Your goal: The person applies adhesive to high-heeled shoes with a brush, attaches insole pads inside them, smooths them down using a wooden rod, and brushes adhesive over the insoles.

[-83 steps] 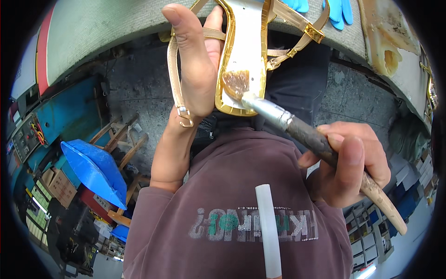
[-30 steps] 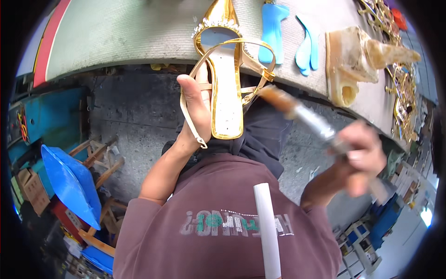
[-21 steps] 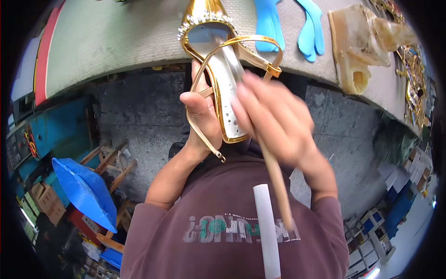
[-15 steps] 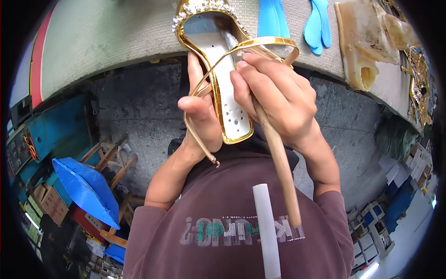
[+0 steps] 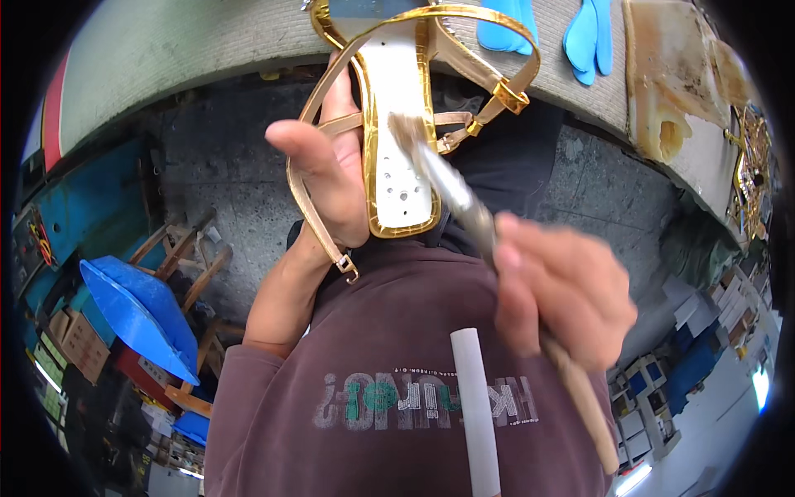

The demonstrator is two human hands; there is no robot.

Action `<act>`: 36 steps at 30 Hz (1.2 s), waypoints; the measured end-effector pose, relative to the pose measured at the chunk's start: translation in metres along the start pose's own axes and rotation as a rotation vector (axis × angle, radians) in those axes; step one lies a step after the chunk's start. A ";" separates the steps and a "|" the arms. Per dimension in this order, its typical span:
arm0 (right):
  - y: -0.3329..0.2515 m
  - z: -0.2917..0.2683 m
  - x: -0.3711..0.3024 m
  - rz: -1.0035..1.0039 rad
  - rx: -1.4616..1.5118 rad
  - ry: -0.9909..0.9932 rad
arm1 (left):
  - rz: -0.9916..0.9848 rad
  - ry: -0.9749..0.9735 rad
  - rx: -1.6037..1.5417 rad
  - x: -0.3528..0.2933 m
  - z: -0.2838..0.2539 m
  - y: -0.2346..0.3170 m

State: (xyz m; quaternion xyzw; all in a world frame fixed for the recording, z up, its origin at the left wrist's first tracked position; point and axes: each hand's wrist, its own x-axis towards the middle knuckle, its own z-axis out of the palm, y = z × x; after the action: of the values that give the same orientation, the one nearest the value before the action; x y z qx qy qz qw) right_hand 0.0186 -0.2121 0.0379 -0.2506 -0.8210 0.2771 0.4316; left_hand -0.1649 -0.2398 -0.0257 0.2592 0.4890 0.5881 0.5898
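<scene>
And here's the gold sandal (image 5: 383, 79), held in the middle of the scene, its white insole facing up, its heel end near and its other end running far, over the edge of the bench (image 5: 207, 37) and out of view. The left hand (image 5: 335, 178) has hold of it from the left, palm along the sole's edge, thumb standing out clear to the left, the fingers partly hidden behind straps and sole. A loose strap (image 5: 305, 195) hangs on that same side, down past the wrist, ending in a small buckle (image 5: 346, 265).

Over on the right, the right hand (image 5: 567, 286), slightly blurred, is wrapped firmly round a brush (image 5: 451, 184). The bristles are down at the insole, by its right edge, just far of the little holes in the heel; the wooden handle slants near and right, its end well past the fist. 1 strap loops out to the right, with a square gold fitting (image 5: 509, 95) on it.

Up on the far bench, 2 groups of blue pieces (image 5: 590, 41) lie right of the sandal, then a stained, yellowish block (image 5: 671, 79), then a gold heap (image 5: 752, 157) farthest right. A blue basin (image 5: 141, 319) sits well to the left, beside wooden bars (image 5: 203, 277).
</scene>
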 end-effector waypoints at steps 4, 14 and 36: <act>-0.024 -0.026 -0.020 0.014 0.098 -0.030 | -0.012 -0.015 0.096 -0.002 0.001 0.003; 0.015 0.019 0.017 0.053 -0.082 0.077 | 0.028 -0.032 0.073 0.003 0.006 0.001; 0.102 -0.062 0.116 0.796 -0.421 0.043 | -0.038 -0.132 -0.178 -0.025 0.017 -0.007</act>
State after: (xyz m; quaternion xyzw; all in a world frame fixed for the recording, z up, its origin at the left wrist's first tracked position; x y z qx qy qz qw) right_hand 0.0303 -0.0483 0.0654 -0.6350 -0.6900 0.2435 0.2480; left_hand -0.1428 -0.2603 -0.0186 0.2348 0.3999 0.5996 0.6523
